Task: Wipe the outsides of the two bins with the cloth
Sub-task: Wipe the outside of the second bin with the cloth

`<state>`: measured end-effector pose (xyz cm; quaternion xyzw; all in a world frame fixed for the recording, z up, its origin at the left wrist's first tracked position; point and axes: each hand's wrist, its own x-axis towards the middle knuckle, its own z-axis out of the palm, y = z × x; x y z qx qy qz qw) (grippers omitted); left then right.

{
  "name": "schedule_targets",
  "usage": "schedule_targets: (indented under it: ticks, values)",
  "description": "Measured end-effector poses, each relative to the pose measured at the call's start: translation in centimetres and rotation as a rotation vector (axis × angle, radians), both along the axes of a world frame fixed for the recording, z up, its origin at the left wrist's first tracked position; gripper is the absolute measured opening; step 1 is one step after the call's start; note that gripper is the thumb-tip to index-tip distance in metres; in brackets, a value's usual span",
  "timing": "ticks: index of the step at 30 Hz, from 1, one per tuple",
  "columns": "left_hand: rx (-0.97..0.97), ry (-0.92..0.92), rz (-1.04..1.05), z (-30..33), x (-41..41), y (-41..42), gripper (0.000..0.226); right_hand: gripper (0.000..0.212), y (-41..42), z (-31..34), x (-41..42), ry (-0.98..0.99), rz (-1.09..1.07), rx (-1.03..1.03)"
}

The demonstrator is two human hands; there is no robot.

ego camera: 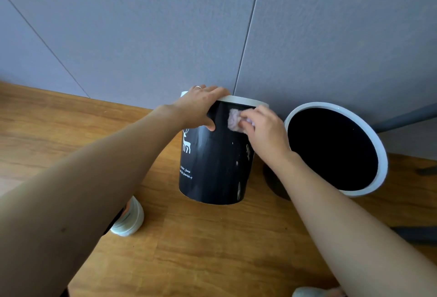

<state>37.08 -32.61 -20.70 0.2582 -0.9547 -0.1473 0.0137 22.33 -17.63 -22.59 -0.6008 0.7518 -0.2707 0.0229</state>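
Nearest, on the wood-grain floor (212, 249): black cylindrical bin with white rim and deer print (212, 166), tipped off its base. Left hand (201, 107) clamps the rim, fingers over the top, thumb on the wall, likely bracing it. Right hand (264, 128) pinches the fluffy pale-pink cloth (234, 120) against the upper wall. Second white-rimmed black bin (335, 150) just right, apparently waiting, by the grey panelled wall (142, 24).

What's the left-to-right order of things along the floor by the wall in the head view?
Shoe → left hand gripping the rim of the deer-print bin → cloth → right hand pressing it to the bin wall → second bin, open mouth toward the camera.
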Motion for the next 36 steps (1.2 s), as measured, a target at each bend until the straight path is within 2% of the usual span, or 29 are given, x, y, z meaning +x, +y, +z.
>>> schedule_targets:
  ticks: [4,12,18,31,36]
  values:
    - [0.0,-0.004,-0.011,0.0,-0.3,0.0,0.085,0.017,-0.3,-0.2,0.1,-0.02,-0.074,-0.043]
    - [0.036,0.008,-0.013,-0.2,-0.5,-0.4,0.086,0.016,4.0,-2.8,1.5,0.011,0.173,0.033]
    - [0.037,-0.005,-0.015,-0.2,-0.6,-0.5,0.089,0.014,-0.4,-0.1,0.4,0.042,-0.016,-0.037]
    - [0.06,0.004,-0.062,0.2,-1.1,-1.0,0.083,0.02,-0.6,1.6,-0.4,0.111,-0.005,0.005]
    - [0.074,0.008,-0.065,0.2,-0.9,-0.9,0.083,0.016,-0.4,1.2,-0.8,0.092,0.0,-0.021]
